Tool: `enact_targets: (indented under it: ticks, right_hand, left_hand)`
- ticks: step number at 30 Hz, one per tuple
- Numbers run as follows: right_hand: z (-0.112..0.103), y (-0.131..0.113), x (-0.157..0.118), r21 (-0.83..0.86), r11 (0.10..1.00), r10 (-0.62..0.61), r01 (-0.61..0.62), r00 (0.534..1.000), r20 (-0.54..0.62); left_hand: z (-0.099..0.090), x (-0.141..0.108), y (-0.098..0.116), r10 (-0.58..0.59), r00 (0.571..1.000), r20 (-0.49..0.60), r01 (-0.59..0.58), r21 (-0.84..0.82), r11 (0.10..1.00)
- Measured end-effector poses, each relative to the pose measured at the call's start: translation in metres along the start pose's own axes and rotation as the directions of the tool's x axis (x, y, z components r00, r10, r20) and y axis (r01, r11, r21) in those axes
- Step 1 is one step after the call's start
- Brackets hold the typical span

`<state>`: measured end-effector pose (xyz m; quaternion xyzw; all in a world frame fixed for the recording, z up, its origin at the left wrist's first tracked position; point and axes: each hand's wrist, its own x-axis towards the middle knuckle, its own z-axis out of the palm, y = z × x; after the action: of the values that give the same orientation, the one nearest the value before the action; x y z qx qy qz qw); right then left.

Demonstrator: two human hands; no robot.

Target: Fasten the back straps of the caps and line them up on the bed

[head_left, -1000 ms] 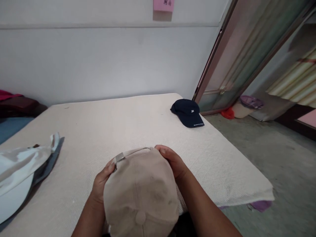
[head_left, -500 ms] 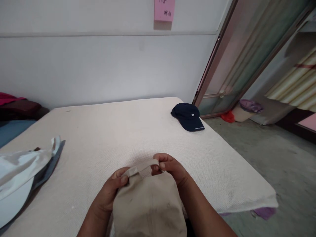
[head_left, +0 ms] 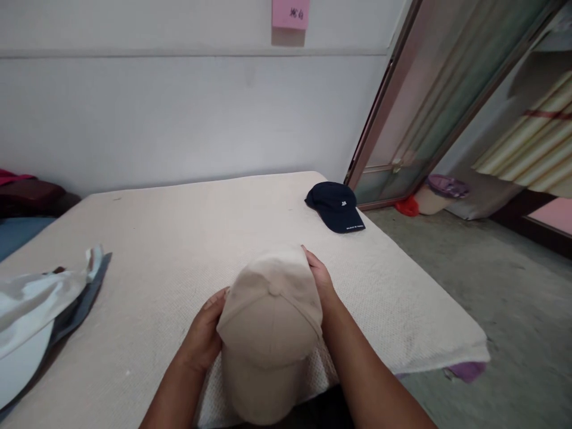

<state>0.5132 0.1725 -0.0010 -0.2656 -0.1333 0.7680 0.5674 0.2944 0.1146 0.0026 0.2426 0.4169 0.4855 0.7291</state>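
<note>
A beige baseball cap (head_left: 270, 322) is between my two hands, crown up, with its brim pointing down toward my body. On its left side, my left hand (head_left: 208, 333) grips the edge, the fingertips partly hidden by the fabric. My right hand (head_left: 320, 277) holds the opposite side near the back, its fingers mostly behind the crown. The back strap is out of sight. Farther off, a navy baseball cap (head_left: 334, 205) with small white lettering lies near the right edge of the cloth-covered surface.
A white-covered bed or table top (head_left: 179, 232) spreads beneath the caps. White and grey caps (head_left: 44, 310) lie stacked at the left. Behind rises a white wall (head_left: 179, 119) with a pink note (head_left: 290, 15). A sliding door (head_left: 393, 137) and grey floor (head_left: 442, 262) are to the right.
The beige cap has been tipped over, so its crown top and brim now show instead of its back and strap. Both hands have shifted to its sides.
</note>
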Motion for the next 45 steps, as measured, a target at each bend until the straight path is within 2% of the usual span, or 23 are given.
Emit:
enact_targets:
  ticks: [3, 5, 10, 14, 16, 21, 25, 28, 30, 32, 38, 42, 45]
  right_hand:
    - [-0.002, 0.007, -0.001, -0.028, 1.000, 0.015, -0.013, 0.998, 0.057]
    - [-0.003, 0.014, -0.002, -0.058, 0.997, 0.051, -0.045, 0.994, 0.101]
    - [0.001, 0.035, -0.014, -0.246, 0.963, 0.143, -0.111, 0.983, 0.115]
    - [0.006, 0.049, -0.027, -0.297, 0.933, 0.281, -0.200, 0.924, 0.258]
    - [0.008, 0.054, -0.030, -0.274, 0.937, 0.298, -0.219, 0.907, 0.296]
    - [0.007, 0.054, -0.021, -0.179, 0.979, 0.137, -0.094, 0.960, 0.245]
    - [-0.002, 0.037, -0.003, -0.143, 0.989, -0.015, 0.046, 0.977, 0.215]
    - [-0.015, 0.015, 0.019, -0.111, 0.982, -0.138, 0.153, 0.982, 0.132]
    - [-0.023, -0.002, 0.038, -0.062, 0.968, -0.240, 0.241, 0.970, 0.021]
    - [-0.032, -0.020, 0.060, -0.044, 0.951, -0.309, 0.307, 0.950, -0.036]
    - [-0.063, -0.063, 0.119, -0.078, 0.921, -0.389, 0.382, 0.907, -0.162]
    - [-0.085, -0.072, 0.135, -0.141, 0.919, -0.394, 0.369, 0.877, -0.276]
    - [-0.092, -0.071, 0.136, -0.184, 0.912, -0.408, 0.366, 0.853, -0.325]
  left_hand:
    - [-0.008, 0.009, 0.007, 0.066, 0.984, -0.166, -0.086, -0.115, 0.990]
    - [-0.013, 0.015, 0.014, 0.084, 0.970, -0.229, -0.130, -0.195, 0.972]
    - [-0.018, 0.024, 0.032, 0.154, 0.933, -0.326, -0.275, -0.365, 0.890]
    - [-0.023, 0.027, 0.041, 0.174, 0.910, -0.375, -0.336, -0.426, 0.840]
    - [-0.028, 0.028, 0.042, 0.183, 0.904, -0.385, -0.353, -0.435, 0.828]
    - [-0.038, 0.032, 0.037, 0.174, 0.918, -0.357, -0.333, -0.453, 0.827]
    - [-0.029, 0.030, 0.032, 0.124, 0.937, -0.327, -0.267, -0.440, 0.858]
    - [-0.019, 0.025, 0.030, 0.099, 0.956, -0.276, -0.207, -0.394, 0.896]
    - [-0.016, 0.022, 0.029, 0.084, 0.963, -0.255, -0.180, -0.384, 0.905]
    - [-0.015, 0.022, 0.027, 0.061, 0.964, -0.258, -0.161, -0.385, 0.909]
    - [-0.017, 0.026, 0.025, -0.010, 0.960, -0.279, -0.116, -0.430, 0.895]
    - [-0.020, 0.027, 0.026, -0.014, 0.953, -0.304, -0.125, -0.431, 0.894]
    - [-0.021, 0.026, 0.026, -0.008, 0.952, -0.306, -0.132, -0.433, 0.892]
